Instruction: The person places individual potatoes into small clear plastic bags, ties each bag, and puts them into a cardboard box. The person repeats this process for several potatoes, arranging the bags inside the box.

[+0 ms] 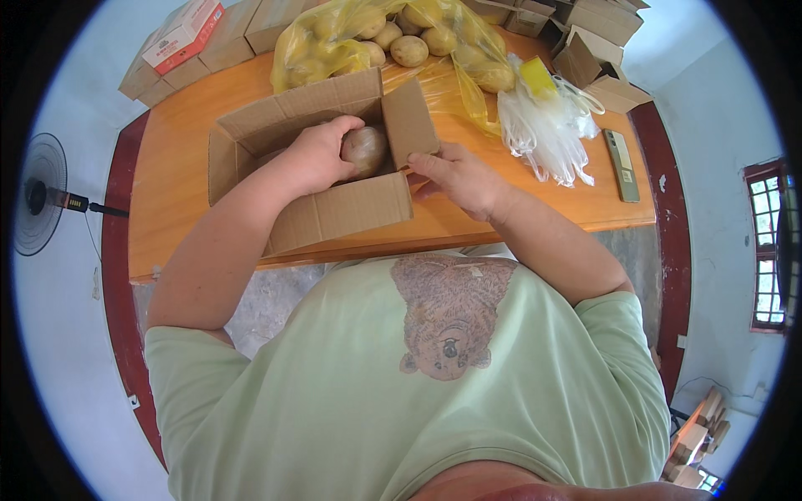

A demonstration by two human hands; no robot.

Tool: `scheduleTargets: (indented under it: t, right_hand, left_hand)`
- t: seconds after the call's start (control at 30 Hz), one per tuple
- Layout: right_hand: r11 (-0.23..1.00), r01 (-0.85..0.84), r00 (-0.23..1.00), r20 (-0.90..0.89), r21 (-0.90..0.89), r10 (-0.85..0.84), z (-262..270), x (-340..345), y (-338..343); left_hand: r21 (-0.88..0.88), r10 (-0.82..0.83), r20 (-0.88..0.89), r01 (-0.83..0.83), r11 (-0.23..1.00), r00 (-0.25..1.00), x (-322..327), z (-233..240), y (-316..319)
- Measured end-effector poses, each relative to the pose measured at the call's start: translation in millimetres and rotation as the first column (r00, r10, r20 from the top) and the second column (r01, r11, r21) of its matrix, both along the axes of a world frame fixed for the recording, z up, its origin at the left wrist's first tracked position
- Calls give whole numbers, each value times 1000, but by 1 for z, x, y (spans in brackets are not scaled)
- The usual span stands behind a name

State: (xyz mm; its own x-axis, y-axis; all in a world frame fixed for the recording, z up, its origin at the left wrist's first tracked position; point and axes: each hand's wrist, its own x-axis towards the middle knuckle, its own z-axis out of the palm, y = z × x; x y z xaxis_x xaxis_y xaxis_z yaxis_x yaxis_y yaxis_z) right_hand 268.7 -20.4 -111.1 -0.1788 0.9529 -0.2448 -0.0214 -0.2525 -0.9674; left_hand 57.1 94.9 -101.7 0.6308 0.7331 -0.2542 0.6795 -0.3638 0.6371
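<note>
My left hand [322, 156] reaches into an open cardboard box [338, 216], its fingers and thumb curled around a potato in clear plastic [364, 152]. The potato sits at the box's right end, inside the walls. My left hand and forearm hide much of the box's interior. At the right side, my right hand [460, 178] holds the edge of the raised end flap [410, 122] between thumb and fingers. The box's long flaps stand outward at front and back, and it rests on an orange wooden table [188, 144].
Behind the box lies a yellow plastic bag [301, 53] of loose potatoes [409, 51]. White plastic bags [539, 131] with scissors [586, 97] lie right, near a phone [621, 164]. Closed cartons [225, 47] line the back left; open boxes [579, 59] crowd the back right. A fan [44, 194] stands left.
</note>
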Motion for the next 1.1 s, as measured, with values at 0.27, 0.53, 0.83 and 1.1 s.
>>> scheduleTargets:
  t: [0.27,0.53,0.83,1.1]
  right_hand:
    - [1000,-3,1000,-22,2,3,-2,-1,0]
    - [998,-7,998,69,66,3,0,7,-6]
    - [970,177,962,180,166,-206,41,86,-18]
    - [728,471,773,164,499,-613,64,174,4]
  left_hand:
    - [9,-18,4,18,1000,1000,2,-5,0]
    - [-27,28,-30,-29,999,999,-1,29,-17]
    - [-21,89,141,-87,996,986,7,65,-32]
    - [128,-59,240,29,991,969,60,87,-41]
